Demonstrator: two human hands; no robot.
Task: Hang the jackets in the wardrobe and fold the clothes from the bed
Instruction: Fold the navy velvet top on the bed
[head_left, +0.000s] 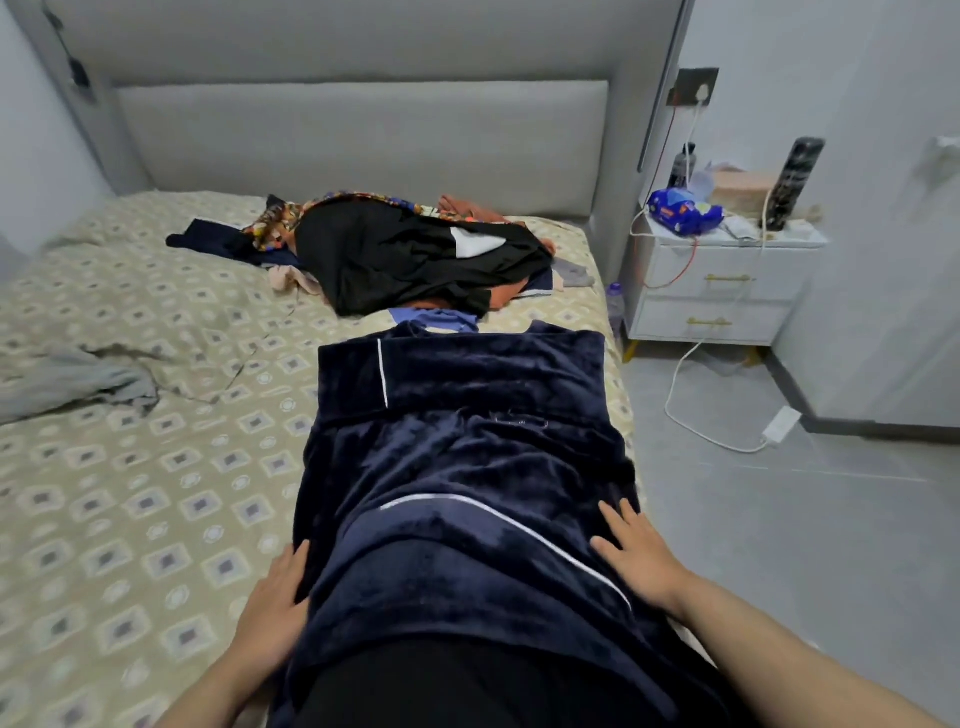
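My left hand (272, 608) lies flat with the fingers spread only a little, palm down, against the left edge of the dark blue velvet garment (467, 467); it grips nothing. My right hand (636, 553) is opened wider, the fingers fanned out and pressed flat on the right side of the same garment, just beside its white piping. The garment lies stretched along the right part of the bed (130, 493) (its far end is folded over into a band). Behind it, near the grey headboard (363, 140), I see a pile of clothes (405, 254) with a black piece on top. To the right of the bed stands a white nightstand (717, 291), well apart from my hands.
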